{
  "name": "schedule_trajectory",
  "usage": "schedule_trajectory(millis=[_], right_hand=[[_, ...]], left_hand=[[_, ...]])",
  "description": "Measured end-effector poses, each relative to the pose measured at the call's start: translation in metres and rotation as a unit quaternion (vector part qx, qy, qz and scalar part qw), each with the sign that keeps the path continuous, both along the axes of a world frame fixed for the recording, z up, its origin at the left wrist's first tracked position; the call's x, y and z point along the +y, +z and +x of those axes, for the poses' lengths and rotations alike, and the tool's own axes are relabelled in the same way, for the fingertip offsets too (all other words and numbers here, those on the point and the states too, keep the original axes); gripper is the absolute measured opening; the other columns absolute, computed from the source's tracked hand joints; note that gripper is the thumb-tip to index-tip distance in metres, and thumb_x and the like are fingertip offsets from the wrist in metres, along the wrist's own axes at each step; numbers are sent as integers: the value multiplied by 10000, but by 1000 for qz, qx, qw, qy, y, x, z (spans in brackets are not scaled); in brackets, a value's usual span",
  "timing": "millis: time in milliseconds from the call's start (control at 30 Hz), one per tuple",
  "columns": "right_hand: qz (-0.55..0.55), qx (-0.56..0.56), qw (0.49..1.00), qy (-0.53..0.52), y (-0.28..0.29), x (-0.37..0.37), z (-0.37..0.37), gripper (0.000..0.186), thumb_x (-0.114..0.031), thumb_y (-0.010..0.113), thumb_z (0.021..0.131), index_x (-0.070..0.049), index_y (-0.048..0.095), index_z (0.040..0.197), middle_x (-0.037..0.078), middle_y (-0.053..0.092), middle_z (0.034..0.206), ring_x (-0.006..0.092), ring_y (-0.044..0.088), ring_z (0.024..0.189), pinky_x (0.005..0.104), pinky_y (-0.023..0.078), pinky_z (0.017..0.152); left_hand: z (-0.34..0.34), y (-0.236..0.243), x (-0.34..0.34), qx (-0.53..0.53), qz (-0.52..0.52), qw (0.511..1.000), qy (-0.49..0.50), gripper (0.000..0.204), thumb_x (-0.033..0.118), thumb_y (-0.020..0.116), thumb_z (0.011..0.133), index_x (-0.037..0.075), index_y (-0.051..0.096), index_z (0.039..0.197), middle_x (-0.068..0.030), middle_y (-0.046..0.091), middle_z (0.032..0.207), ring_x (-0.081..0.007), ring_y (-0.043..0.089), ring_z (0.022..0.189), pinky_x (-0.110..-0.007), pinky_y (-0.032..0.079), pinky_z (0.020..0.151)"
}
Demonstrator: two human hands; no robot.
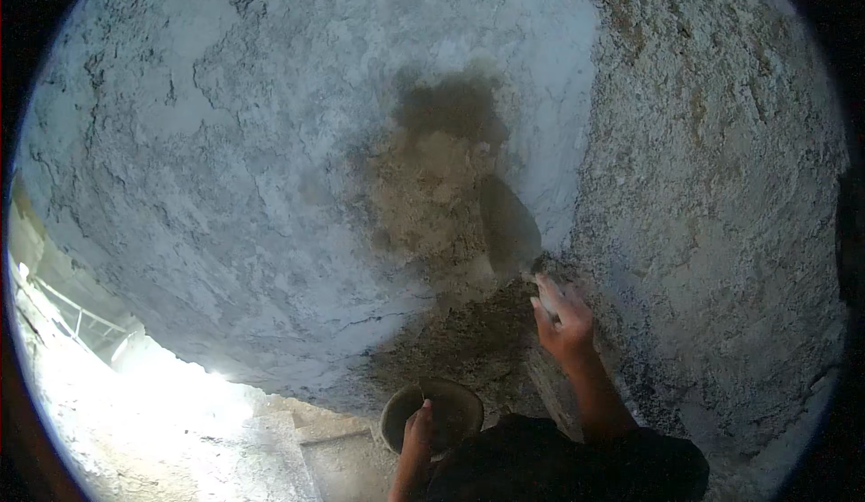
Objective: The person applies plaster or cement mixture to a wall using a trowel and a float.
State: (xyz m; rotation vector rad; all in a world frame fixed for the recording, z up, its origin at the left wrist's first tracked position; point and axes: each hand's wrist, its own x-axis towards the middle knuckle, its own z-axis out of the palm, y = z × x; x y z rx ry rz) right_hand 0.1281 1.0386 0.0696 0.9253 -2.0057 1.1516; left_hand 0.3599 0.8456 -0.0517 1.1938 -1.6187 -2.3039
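Note:
Near the bottom, my left hand (416, 439) grips the near side of a round, dark bowl (450, 412), its thumb over the rim. My right hand (563, 317) is raised against the wall, fingers at the lower end of a flat, dark trowel (509, 223), apparently holding it; the exact grip is hard to make out. The trowel blade lies against a damp, darker patch (432, 168) on the rough, pale plastered wall (225, 141). Darker wet material (459, 340) extends down from the patch toward the bowl.
A coarser strip of wall (703, 159) fills the right side beside a smoother pale band. At lower left, beyond the wall's curved edge, are a brightly lit area, a metal ladder-like frame (81, 313) and a dusty ledge or floor (338, 466) below.

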Motion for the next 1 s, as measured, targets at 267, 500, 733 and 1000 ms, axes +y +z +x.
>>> schedule_trajectory(millis=[267,500,733,1000], right_hand=[[-35,-63,995,66,50,-34,-6,390,-147,652,896,-17,579,1256,212,655,1109,274,660,989,365,517,783],[-15,-77,985,151,56,-23,25,427,-197,645,918,-37,546,1301,154,679,1051,205,662,918,329,516,730],[-78,-198,958,190,71,-14,20,446,-236,641,924,-40,542,1313,31,633,839,48,432,582,261,403,532],[-15,-206,965,162,70,-31,30,482,-305,642,919,-30,548,1304,121,677,979,34,397,486,234,352,470]], left_hand=[[7,-35,-10,3,-52,999,-12,440,513,535,927,108,517,757,34,433,674,-110,414,592,-290,318,554],[24,-43,-17,19,-57,998,-15,396,466,543,932,101,570,779,-1,513,724,-121,492,688,-287,396,649],[26,-29,-8,-5,16,1000,16,384,455,570,919,106,547,762,28,423,691,-107,389,632,-277,383,648],[34,-15,-5,-20,-38,999,20,393,423,470,984,120,458,733,29,346,636,-100,309,553,-300,299,558]])
